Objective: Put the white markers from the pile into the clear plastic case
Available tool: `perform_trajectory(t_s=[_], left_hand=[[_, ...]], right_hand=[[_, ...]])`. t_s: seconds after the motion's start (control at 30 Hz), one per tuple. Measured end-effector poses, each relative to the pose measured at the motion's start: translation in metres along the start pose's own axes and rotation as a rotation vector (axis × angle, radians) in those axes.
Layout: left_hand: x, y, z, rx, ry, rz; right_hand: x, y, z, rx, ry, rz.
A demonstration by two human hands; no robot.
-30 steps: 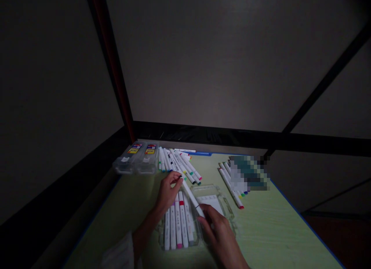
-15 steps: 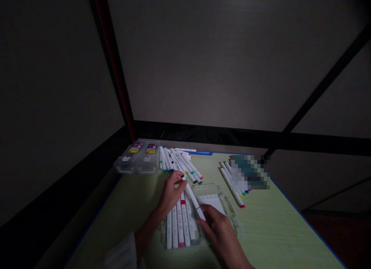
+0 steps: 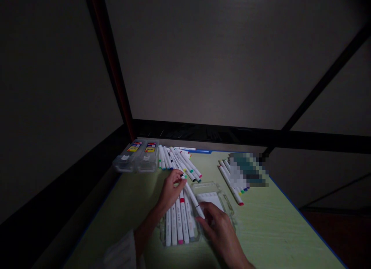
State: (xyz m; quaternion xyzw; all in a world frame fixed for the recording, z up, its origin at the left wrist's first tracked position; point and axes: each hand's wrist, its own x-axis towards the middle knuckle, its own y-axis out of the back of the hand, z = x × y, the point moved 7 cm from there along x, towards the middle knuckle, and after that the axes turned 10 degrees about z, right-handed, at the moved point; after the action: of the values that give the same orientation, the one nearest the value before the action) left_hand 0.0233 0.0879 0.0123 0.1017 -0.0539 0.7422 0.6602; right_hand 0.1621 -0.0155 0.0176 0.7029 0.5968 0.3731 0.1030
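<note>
A white marker (image 3: 191,194) is held slantwise between my two hands above the open clear plastic case (image 3: 206,186). My left hand (image 3: 171,190) is closed, its thumb and fingers pinching the marker's far end by a dark band. Around the near end, the fingers of my right hand (image 3: 218,224) are closed; part of that end is hidden. Beneath them, several white markers (image 3: 176,224) lie side by side in the left half of the case, one with a pink end and one with a red band. A white card (image 3: 209,199) lies in the right half, partly behind my right hand.
Two shut clear cases (image 3: 135,155) with coloured labels stand at the table's back left. Beside them is a loose pile of markers (image 3: 182,163). More markers (image 3: 231,185) lie at the right, next to a pixelated patch. A blue strip (image 3: 203,151) edges the table (image 3: 278,226).
Very little differs. Both hands keep the marker in nearly the same pose, and the whole view has shifted slightly.
</note>
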Motion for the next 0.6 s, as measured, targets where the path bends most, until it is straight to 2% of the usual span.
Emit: perform_trajectory(t_s=[0.27,0.47,0.6], left_hand=[[0.003,-0.002,-0.002,-0.111,0.071,-0.03],[0.003,-0.002,-0.007,-0.137,0.099,-0.036],[0.001,-0.004,-0.009,-0.15,0.115,-0.066]], right_hand=[[0.001,0.005,0.007,-0.003,-0.028,0.06],[0.002,0.017,0.006,0.035,-0.038,0.178],[0.002,0.024,0.011,0.097,-0.116,0.258]])
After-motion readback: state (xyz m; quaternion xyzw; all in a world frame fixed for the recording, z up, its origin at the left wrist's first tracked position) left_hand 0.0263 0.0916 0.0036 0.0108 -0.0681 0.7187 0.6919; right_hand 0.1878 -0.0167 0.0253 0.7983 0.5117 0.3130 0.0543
